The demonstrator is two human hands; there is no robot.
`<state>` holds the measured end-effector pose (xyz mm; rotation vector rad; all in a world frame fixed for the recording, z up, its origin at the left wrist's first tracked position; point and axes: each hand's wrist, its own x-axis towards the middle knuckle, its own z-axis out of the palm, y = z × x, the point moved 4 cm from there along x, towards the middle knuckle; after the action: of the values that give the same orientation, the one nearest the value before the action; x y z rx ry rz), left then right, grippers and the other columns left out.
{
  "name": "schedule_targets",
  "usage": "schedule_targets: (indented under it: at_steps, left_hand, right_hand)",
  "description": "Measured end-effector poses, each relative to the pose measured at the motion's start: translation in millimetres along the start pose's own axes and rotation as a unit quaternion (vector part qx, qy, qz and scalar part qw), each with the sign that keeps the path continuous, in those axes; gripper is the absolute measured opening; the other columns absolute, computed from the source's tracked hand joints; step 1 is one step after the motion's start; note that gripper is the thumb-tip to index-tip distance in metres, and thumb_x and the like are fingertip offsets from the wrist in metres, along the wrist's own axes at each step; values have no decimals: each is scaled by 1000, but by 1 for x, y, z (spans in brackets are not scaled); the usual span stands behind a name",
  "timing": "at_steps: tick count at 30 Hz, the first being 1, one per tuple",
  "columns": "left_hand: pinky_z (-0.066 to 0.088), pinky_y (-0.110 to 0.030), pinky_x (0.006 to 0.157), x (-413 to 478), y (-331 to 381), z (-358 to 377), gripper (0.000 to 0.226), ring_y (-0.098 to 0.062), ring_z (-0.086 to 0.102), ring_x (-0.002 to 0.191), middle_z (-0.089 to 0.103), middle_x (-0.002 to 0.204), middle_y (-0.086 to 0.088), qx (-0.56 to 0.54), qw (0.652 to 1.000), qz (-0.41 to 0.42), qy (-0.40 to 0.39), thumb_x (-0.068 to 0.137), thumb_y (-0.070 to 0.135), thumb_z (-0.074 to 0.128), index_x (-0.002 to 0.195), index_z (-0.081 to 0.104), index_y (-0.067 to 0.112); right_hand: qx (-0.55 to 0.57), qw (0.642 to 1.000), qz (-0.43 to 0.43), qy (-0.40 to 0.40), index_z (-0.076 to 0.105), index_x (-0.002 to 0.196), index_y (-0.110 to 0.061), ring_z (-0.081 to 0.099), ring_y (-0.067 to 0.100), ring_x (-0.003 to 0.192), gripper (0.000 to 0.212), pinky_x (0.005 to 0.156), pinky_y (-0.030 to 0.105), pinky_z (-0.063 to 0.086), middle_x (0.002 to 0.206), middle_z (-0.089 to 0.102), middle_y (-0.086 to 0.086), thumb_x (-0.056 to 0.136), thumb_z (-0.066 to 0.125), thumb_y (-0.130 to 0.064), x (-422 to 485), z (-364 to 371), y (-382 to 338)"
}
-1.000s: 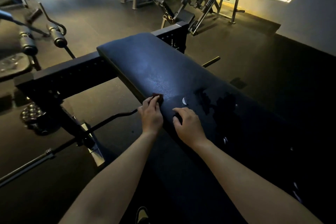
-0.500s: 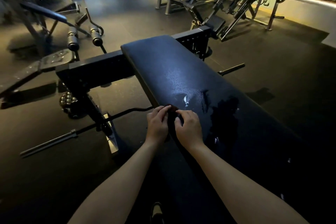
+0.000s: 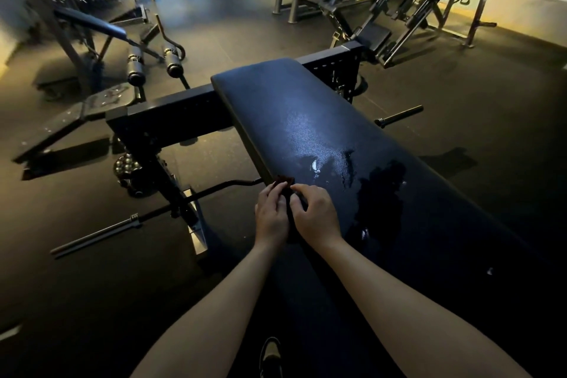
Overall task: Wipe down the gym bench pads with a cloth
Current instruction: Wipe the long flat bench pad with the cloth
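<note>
Dim gym floor (image 3: pixel 92 301) all round, wet streaks (image 3: pixel 348 169) glistened on the bench pad (image 3: pixel 306 113); left hand (image 3: pixel 271 215) and right hand (image 3: pixel 317 216) both pinched the dark cloth (image 3: pixel 283 180) at its left edge, likely bunching it to wipe.

bench pad (image 3: pixel 294 107): black, wet patches; cloth (image 3: pixel 283 180): dark red, bunched, left edge

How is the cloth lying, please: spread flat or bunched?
Bunched: the cloth is a small wad held by left hand and right hand on the bench pad.
</note>
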<state>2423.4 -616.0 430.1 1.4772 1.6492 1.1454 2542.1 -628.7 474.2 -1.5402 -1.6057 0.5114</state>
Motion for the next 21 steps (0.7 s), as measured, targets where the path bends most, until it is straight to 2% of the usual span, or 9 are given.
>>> schedule_targets:
  at_steps: [3, 6, 8, 11, 13, 15, 17, 19, 21]
  left_hand:
    - [40, -45, 113, 5, 17, -8, 35, -18, 53, 126, 61, 133, -1, -29, 999, 24, 2, 101, 20, 47, 133, 63, 18]
    - [47, -38, 107, 0, 52, -8, 34, -4, 59, 116, 63, 126, 8, -86, 995, 38, -16, 105, 19, 47, 136, 60, 21]
    - [49, -37, 105, -2, 65, -2, 37, -7, 61, 118, 64, 130, 6, -120, 992, 29, -38, 105, 28, 45, 139, 58, 26]
    - [51, -42, 104, 5, 71, 5, 40, -11, 64, 117, 67, 129, 5, -172, 983, 6, -60, 100, 38, 43, 136, 60, 32]
    - [50, -43, 105, 12, 75, 9, 37, -11, 65, 115, 68, 125, 3, -194, 978, -2, -81, 101, 32, 44, 132, 63, 27]
    - [47, -35, 108, 19, 84, 14, 32, -6, 61, 118, 66, 128, 4, -161, 980, 41, -105, 104, 20, 46, 129, 66, 18]
    - [40, -23, 109, 27, 88, 18, 29, 0, 51, 125, 57, 134, 9, -81, 987, 104, -92, 105, 15, 48, 128, 65, 16]
    - [40, -21, 105, 37, 79, 17, 28, -1, 50, 124, 54, 132, 9, -30, 991, 111, -67, 105, 19, 49, 129, 63, 16]
    - [42, -25, 105, 47, 57, 16, 28, -11, 55, 123, 59, 130, 2, 15, 993, 108, -54, 104, 18, 50, 128, 64, 13]
  right_hand:
    - [55, 998, 34, -14, 68, 121, -14, 60, 19, 106, 28, 99, 37, 47, 111, 69, 3, 95, 59, -19, -2, -4, 2]
    - [155, 984, 87, -16, 63, 132, -24, 63, 8, 107, 34, 97, 30, 51, 118, 68, -6, 99, 57, -25, 3, -13, -2]
    - [228, 967, 113, -28, 60, 135, -33, 62, 5, 111, 34, 95, 25, 51, 123, 65, -10, 101, 54, -30, 8, -18, -7]
    - [290, 948, 129, -36, 59, 134, -37, 60, 9, 118, 34, 99, 29, 51, 131, 63, -8, 101, 54, -32, 18, -22, -7]
    - [261, 956, 132, -20, 60, 134, -31, 60, 10, 117, 35, 101, 30, 51, 130, 63, -5, 101, 55, -21, 29, -27, -2]
    - [215, 967, 139, 7, 64, 131, -21, 62, 15, 116, 37, 103, 30, 50, 126, 66, 1, 98, 54, -8, 42, -31, 3]
    - [141, 978, 144, 59, 68, 126, -13, 62, 22, 115, 38, 98, 17, 42, 123, 67, 8, 94, 52, 0, 57, -42, 7]
    - [58, 979, 151, 126, 67, 126, -10, 58, 27, 118, 36, 91, 11, 33, 126, 63, 14, 96, 51, 0, 72, -61, 14]
    - [-21, 979, 162, 118, 61, 135, -9, 47, 31, 129, 36, 103, 24, 33, 137, 54, 16, 100, 51, -13, 88, -72, 32]
